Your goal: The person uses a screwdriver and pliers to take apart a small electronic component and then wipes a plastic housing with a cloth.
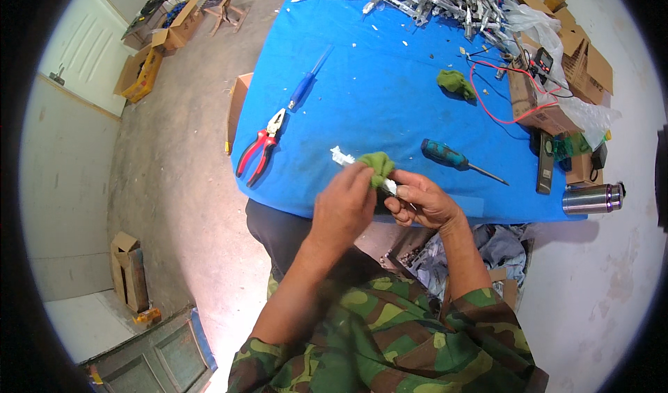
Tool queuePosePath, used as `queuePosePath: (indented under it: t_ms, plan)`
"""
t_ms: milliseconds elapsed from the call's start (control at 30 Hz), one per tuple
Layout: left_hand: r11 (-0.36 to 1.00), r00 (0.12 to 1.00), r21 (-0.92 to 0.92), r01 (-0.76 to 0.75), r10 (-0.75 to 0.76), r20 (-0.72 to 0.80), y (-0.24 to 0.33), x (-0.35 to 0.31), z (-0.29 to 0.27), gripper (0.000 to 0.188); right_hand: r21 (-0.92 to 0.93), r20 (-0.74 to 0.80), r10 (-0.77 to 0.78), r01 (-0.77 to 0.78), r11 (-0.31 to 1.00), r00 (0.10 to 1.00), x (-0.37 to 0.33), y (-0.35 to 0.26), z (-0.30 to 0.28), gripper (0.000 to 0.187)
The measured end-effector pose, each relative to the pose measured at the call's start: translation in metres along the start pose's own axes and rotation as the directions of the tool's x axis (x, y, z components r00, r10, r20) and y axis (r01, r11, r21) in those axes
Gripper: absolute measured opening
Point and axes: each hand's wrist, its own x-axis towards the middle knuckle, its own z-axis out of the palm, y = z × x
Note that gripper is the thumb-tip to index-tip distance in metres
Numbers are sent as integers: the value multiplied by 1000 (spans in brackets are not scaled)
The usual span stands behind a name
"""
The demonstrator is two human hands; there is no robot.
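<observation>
Bare concrete floor runs around a table covered in a blue cloth (362, 93), and everything else is easiest placed from that table. Off its far left corner, against the pale wall, sit open brown cardboard boxes (139, 73); one has yellow inner flaps, and another further back (182, 22) holds something blue that I cannot make out. A flat brown carton (236, 107) leans against the table's left edge. Well to the left of the table's near side, a small upright cardboard box (129, 268) stands by the wall. Along the table's right edge more brown cartons (584, 62) are stacked, with clear plastic wrap spilling between them. A closed carton (532, 104) there carries a meter with red and black leads. A steel flask (591, 198) lies on the floor just off the near right corner.

On the cloth's far end lies a heap of silvery metal parts (424, 0). A blue screwdriver (308, 80) and red-handled pliers (263, 146) lie toward the left, a teal screwdriver (456, 160) and a loose green rag (456, 83) toward the right.

At the near edge the person's hands are close together. The left hand (344, 205) presses a wad of green cloth (378, 164) against a white and silver metal piece (344, 158). The right hand (421, 199) is closed around that piece's near end. Below the table's edge, a box of mixed scraps (424, 257) is partly hidden.
</observation>
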Motion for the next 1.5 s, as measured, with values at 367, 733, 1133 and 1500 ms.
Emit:
queuePosePath:
  t_ms: [367, 733, 1133, 1500]
  plan:
    - [979, 979, 50, 198, -195, -65, -53, 7, -22, 26, -27, 16, 5, -5, 1000, 1000, 1, -4, 2, 64]
    - [996, 999, -77, -38, 40, 32, 29, -17, 1, 44, -58, -49, -40, 37, 998, 998, -3, 4, -4, 38]
    - [990, 997, 123, 76, -74, -16, -38, -2, -4, 40, -8, -19, 41, -41, 999, 999, 0, -3, 4, 61]
    - [954, 956, -100, 283, -289, -51, -22, 6, -35, 33, 19, 28, 35, -36, 999, 999, 1, -4, 1, 67]
